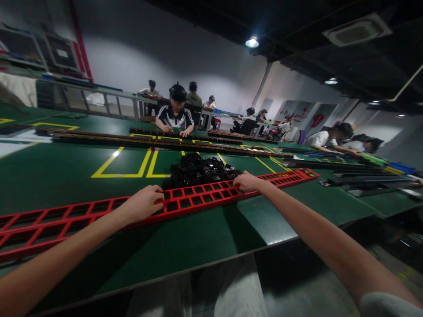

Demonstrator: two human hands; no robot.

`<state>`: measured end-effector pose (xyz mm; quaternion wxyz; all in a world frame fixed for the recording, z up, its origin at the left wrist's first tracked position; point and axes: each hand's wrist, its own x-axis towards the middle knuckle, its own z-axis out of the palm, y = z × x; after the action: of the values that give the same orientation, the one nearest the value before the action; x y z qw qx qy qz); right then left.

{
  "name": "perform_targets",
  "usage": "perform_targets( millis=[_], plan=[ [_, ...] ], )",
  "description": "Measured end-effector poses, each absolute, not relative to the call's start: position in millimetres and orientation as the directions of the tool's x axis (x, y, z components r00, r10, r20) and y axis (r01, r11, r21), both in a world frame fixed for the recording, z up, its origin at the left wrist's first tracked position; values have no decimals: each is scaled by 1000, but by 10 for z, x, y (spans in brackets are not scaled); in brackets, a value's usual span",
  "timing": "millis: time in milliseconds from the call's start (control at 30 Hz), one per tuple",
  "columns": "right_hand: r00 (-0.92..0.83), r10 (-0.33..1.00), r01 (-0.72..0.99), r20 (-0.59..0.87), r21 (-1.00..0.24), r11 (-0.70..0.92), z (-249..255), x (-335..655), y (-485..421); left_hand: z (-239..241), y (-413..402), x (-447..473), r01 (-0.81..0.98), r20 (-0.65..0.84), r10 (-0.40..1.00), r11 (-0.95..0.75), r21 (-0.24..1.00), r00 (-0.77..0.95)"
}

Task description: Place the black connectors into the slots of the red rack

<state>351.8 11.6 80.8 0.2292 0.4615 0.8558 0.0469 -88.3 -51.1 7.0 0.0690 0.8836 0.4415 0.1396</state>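
A long red ladder-like frame point(188, 197) with two rows of rectangular openings lies across the table. My left hand point(147, 203) rests on it left of the middle, its fingers curled over the bars. Farther right, my right hand point(246, 182) is closed at the frame's far side, fingers bent down around the edge; the fingertips are partly hidden. Just beyond the frame, between my hands, is a heap of small black parts point(198, 169), too jumbled to make out singly.
The green table point(211, 240) has yellow tape outlines point(119, 176). Long dark strips point(158, 141) lie across it beyond the heap. Opposite me sits a person point(176, 114) in a dark and white top, hands on a strip. More dark strips point(363, 180) and co-workers are at the right.
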Motion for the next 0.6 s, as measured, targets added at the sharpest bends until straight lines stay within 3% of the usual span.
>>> perform_targets(
  millis=[300,500,600],
  plan=[
    [-435,837,813,-331,256,523,768,3689,281,91,-223,-714,775,175,807,-591,225,564],
    [-440,848,802,-295,295,519,729,3698,360,213,-177,-627,746,227,737,-663,61,636],
    [-400,868,815,-294,318,483,742,3676,290,218,-182,-648,743,245,736,-664,85,631]
  ],
)
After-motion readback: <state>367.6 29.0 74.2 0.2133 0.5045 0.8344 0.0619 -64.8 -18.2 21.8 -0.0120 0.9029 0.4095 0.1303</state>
